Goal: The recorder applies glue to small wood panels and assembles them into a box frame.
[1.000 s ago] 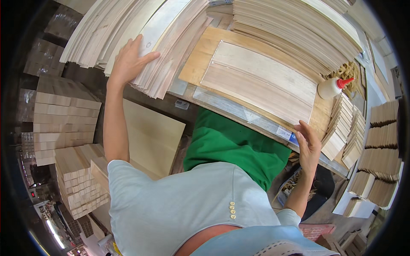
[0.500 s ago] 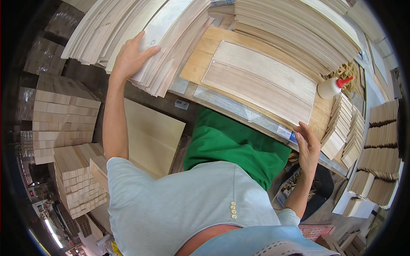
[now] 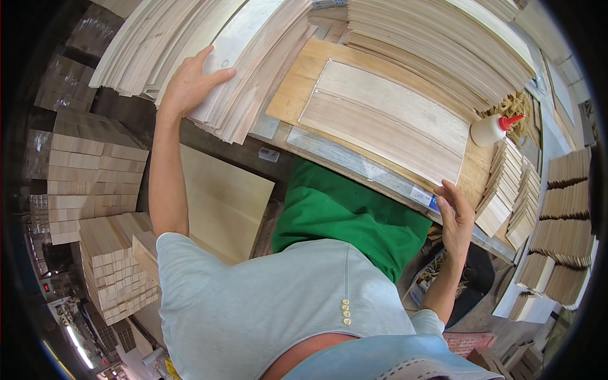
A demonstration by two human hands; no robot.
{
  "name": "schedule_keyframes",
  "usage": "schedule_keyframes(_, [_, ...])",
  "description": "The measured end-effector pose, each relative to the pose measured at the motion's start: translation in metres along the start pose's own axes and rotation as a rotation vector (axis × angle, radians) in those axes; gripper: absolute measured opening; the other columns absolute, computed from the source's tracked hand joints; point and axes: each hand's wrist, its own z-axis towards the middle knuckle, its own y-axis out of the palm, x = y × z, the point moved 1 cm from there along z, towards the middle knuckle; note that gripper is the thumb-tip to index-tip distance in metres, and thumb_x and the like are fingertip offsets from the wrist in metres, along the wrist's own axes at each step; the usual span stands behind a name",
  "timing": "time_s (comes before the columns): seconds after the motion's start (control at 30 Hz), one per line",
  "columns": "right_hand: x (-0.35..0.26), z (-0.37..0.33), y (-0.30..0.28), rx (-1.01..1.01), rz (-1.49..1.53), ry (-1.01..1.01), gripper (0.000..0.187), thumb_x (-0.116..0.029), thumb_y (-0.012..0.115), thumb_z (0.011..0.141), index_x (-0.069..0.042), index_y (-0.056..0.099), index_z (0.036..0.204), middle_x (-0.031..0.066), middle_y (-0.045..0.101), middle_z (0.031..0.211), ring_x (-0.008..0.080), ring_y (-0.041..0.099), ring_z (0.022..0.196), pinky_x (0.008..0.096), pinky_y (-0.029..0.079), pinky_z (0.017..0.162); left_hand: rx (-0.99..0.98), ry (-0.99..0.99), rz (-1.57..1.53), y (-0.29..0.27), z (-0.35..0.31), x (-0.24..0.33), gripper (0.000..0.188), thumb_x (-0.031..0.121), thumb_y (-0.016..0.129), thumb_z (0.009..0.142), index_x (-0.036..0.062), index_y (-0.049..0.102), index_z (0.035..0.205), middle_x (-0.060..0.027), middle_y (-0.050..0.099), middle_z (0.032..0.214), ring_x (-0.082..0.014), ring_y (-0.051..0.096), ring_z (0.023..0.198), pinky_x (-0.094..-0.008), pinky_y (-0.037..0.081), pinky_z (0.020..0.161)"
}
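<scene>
My left hand (image 3: 190, 87) lies on the near end of a stack of thin wooden boards (image 3: 244, 82) at the upper left. Its thumb and fingers are spread apart across the top board, not closed round anything. At the bench's front edge is my right hand (image 3: 457, 215), fingers loosely bent, thumb apart and nothing between them. Its fingertips are close to the near right corner of a pale wooden panel (image 3: 380, 120), which lies flat on a yellowish base board (image 3: 288, 95). Beyond that corner stands a white glue bottle (image 3: 486, 132) with a red nozzle.
A tall stack of long thin boards (image 3: 430, 50) rises behind the panel. Small wooden slats (image 3: 500, 196) lie fanned at the right, near a heap of tan bands (image 3: 519, 117). Wood block piles (image 3: 95, 171) stand at the left. A green cloth (image 3: 342, 215) covers my lap.
My left hand has shifted very slightly left on the board stack, and the forearm with it. The right hand, panel and glue bottle look the same.
</scene>
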Motion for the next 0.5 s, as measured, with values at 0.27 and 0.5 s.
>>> schedule_keyframes(0.27, [-0.0001,0.0024,0.0018,0.012,-0.023,-0.036,0.032,-0.006,0.063,0.091,0.000,0.060,0.122,0.0091,0.068,0.103,0.0156,0.063,0.096,0.0290,0.049,0.087,0.051,-0.008,0.006,0.0014,0.0002,-0.0020,0.091,0.052,0.073,0.070,0.0006,0.045,0.140,-0.0311,0.050,0.125,-0.0378,0.055,0.117,-0.0405,0.043,0.099])
schedule_keyframes(0.5, [-0.0020,0.0029,0.0030,0.036,-0.035,-0.054,0.033,-0.005,0.066,0.088,-0.001,0.062,0.121,0.0093,0.068,0.100,0.0170,0.065,0.093,0.0297,0.050,0.082,0.096,-0.018,-0.016,0.0007,0.0008,0.0008,0.092,0.048,0.076,0.068,0.0010,0.044,0.141,-0.0285,0.045,0.128,-0.0365,0.050,0.120,-0.0396,0.042,0.100])
